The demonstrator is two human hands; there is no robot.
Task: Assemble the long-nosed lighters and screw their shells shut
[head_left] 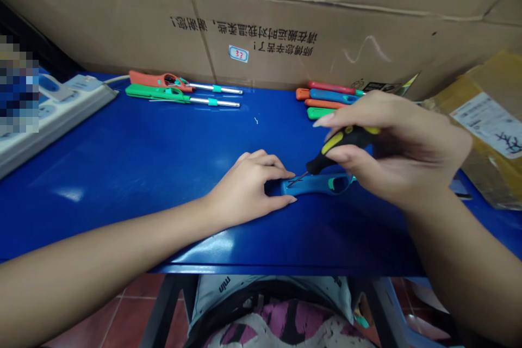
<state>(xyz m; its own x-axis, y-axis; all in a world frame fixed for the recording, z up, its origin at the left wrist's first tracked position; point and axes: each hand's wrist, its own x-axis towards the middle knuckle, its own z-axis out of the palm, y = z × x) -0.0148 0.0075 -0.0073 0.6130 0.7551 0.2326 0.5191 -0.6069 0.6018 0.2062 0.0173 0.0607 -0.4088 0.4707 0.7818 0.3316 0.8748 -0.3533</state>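
Note:
A blue stick lighter (310,185) lies flat on the blue table in front of me. My left hand (256,182) grips its handle end, one finger on the far side and the thumb on the near side. My right hand (411,141) is closed around a black and yellow screwdriver (336,147), held at a slant. The screwdriver's thin tip meets the lighter's handle close to my left fingertips; whether it sits in a hole is too small to tell. Most of the lighter's metal tube is hidden behind my right hand.
An orange lighter (153,79) and a green lighter (155,92) lie at the back left. Several more lighters (328,94) lie behind my right hand. A power strip (53,114) stands at left, a large cardboard box (134,22) behind, a taped carton (485,168) at right.

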